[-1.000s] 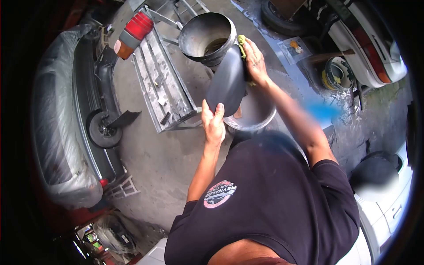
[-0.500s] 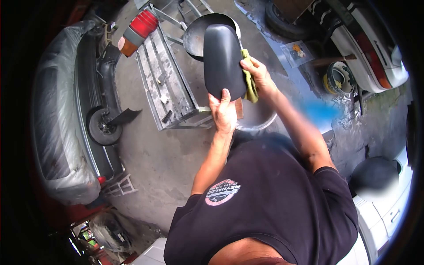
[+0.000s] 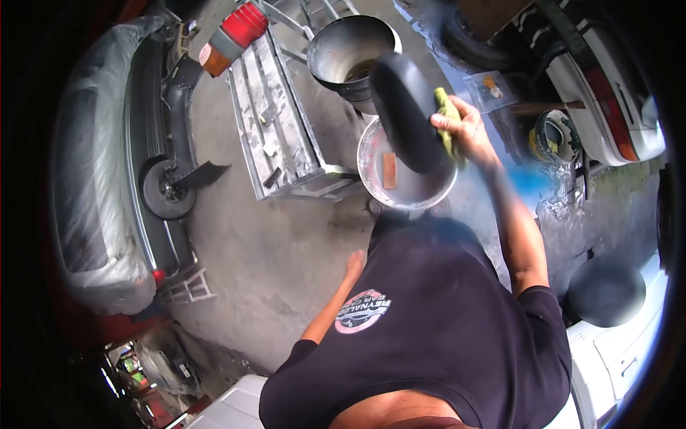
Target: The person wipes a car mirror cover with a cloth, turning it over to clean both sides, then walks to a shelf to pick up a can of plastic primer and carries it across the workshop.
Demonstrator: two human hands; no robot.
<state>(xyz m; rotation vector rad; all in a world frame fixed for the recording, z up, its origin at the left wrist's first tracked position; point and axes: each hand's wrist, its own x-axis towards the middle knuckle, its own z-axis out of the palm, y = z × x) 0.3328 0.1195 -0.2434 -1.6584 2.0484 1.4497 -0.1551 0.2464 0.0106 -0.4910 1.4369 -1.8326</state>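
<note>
Nearest the camera is the person's dark shirt (image 3: 436, 322), with a round printed badge (image 3: 363, 312) on the chest. The left hand (image 3: 355, 264) hangs low beside the shirt, apart from the black shell (image 3: 407, 114); it is small and partly turned away, so whether its fingers are apart or together cannot be told.

Farther out, the right hand (image 3: 468, 132) alone holds the shell, its fingers clamped on the yellow-green cloth (image 3: 447, 118) and the shell's right edge, with the thumb towards the shell. The shell (smooth, long and rounded at its ends) is tilted, its upper end leaning left, and it is held up above the round basin (image 3: 368, 187), hiding part of it. Inside the basin lies a reddish-brown block (image 3: 389, 170), left of the shell's lower end.

Just beyond the basin stands a wide black bucket (image 3: 327, 44) with something dark at its bottom. To the left, the slatted desk (image 3: 281, 100) bears pale smudges, a few small scraps and, near its far end, a red, grey and orange lamp (image 3: 244, 26).

Out at the left side is a car under clear plastic (image 3: 107, 179), near a wheel (image 3: 168, 187). On the right, a stained tub (image 3: 559, 137) stands near a white vehicle (image 3: 589, 100) with a red tail light (image 3: 609, 111).
</note>
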